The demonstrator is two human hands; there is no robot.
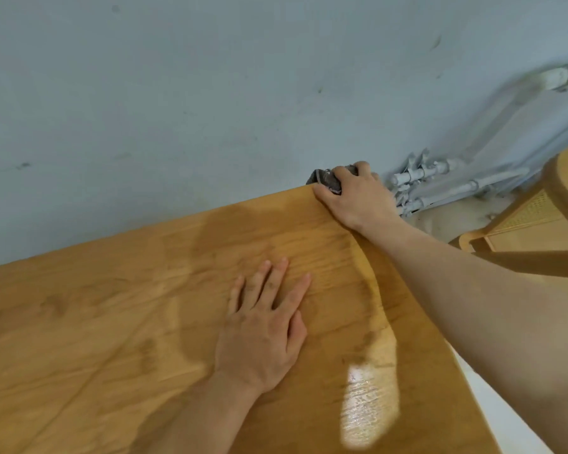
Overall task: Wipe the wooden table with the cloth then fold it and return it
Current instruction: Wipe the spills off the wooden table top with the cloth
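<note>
The wooden table (112, 322) fills the lower left of the head view, its top streaked and glossy. My left hand (263, 326) lies flat on the tabletop with its fingers spread and nothing in it. My right hand (354, 194) reaches to the table's far right corner and is closed over a bunched dark grey cloth (325, 180). The cloth sits at the corner's edge against the wall, mostly hidden under my fingers.
A pale blue wall (210, 93) runs right behind the table's far edge. Painted pipes (440, 178) run along the wall's base to the right. A tan plastic chair or stool (538, 217) stands beyond the table's right edge.
</note>
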